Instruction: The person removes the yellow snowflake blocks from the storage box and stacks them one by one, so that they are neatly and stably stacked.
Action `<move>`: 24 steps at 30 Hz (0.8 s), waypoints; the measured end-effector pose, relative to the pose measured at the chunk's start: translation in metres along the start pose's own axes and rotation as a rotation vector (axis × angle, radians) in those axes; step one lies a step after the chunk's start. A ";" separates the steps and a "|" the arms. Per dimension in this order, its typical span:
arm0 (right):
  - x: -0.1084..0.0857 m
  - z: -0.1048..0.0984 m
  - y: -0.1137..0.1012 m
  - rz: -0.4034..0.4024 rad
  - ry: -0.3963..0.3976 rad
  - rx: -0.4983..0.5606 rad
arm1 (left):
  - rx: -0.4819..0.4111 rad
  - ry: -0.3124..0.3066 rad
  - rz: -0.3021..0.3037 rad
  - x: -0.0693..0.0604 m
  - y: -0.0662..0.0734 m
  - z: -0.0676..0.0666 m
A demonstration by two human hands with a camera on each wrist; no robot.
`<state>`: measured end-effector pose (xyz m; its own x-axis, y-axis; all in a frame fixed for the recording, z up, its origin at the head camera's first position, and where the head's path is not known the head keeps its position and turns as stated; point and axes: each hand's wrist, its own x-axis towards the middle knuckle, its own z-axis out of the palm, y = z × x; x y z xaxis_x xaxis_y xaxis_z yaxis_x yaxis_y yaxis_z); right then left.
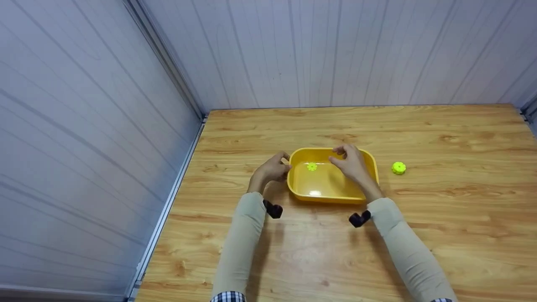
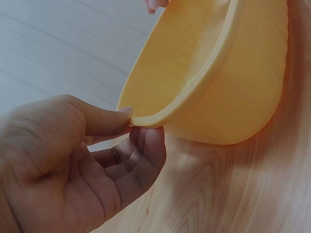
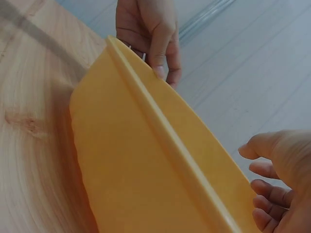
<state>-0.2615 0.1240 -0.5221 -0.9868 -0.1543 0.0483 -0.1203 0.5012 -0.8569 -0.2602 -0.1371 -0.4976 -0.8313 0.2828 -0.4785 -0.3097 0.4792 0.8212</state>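
Note:
A yellow plastic basin [image 1: 331, 200] sits on the wooden table. At its left end my left hand [image 1: 272, 170] pinches the rim, thumb above and fingertips beneath, as the left wrist view shows of the hand [image 2: 73, 160]. Over the basin's right half hovers my right hand [image 1: 351, 164], which holds nothing. In the right wrist view its fingers [image 3: 267, 191] are loosely bent, with a gap below the thumb. Inside the basin, towards the left, lies a small yellow-green flower-shaped piece [image 1: 311, 166]. Little of that piece shows in the left wrist view.
Right of the basin, a yellow-green scalloped round piece [image 1: 399, 167] rests on the wooden table [image 1: 453, 218]. A pale panel wall [image 1: 268, 54] stands behind the table, and another [image 1: 84, 147] runs along its left side.

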 end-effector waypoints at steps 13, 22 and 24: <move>0.009 0.023 -0.002 0.041 -0.155 -0.100 | 0.009 0.004 -0.019 0.001 0.001 0.001; 0.015 0.032 -0.008 0.038 -0.259 -0.224 | -0.001 0.015 -0.027 0.001 0.000 0.001; 0.014 0.034 -0.008 0.044 -0.285 -0.251 | 0.000 0.018 -0.026 0.002 0.000 0.001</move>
<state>-0.2712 0.0890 -0.5320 -0.9261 -0.3413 -0.1605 -0.1366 0.7002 -0.7008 -0.2609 -0.1357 -0.4989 -0.8314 0.2550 -0.4937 -0.3312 0.4859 0.8088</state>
